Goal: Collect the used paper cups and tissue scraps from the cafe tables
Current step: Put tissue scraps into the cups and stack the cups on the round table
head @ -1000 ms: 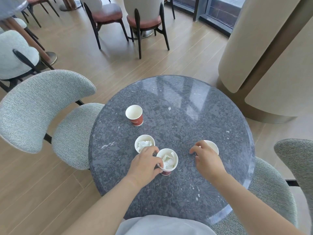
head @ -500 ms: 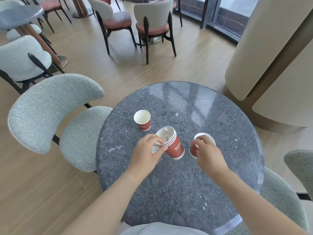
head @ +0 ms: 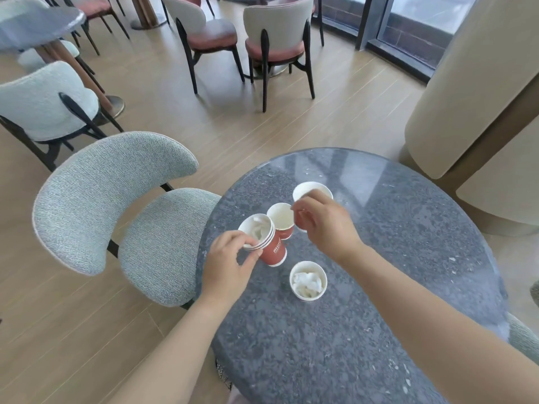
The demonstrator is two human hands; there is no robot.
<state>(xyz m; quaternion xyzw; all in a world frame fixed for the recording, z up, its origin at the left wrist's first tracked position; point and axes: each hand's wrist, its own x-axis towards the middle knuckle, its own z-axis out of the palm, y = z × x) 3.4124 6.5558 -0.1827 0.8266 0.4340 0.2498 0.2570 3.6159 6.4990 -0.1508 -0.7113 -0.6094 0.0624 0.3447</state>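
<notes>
We find the cups grouped on the left half of the round table (head: 379,301). Nearest us, the near cup (head: 308,295) stands upright with a tissue wad (head: 307,281) inside it. Behind it and to the left, our left hand (head: 230,258) holds the stack of cups (head: 271,246) by its rim, tilted, with a tissue scrap (head: 258,230) in the top one. Just behind the stack, the lone cup (head: 281,218) stands upright on the table. Behind that and to the right, our right hand (head: 326,223) grips the far cup (head: 310,188). A side chair (head: 110,199) sits at the table's left edge. Farther back a pair of chairs (head: 277,33) stands on the floor, a second table (head: 38,24) with a corner chair (head: 43,109) lies far left, and a column (head: 481,68) rises at right.
</notes>
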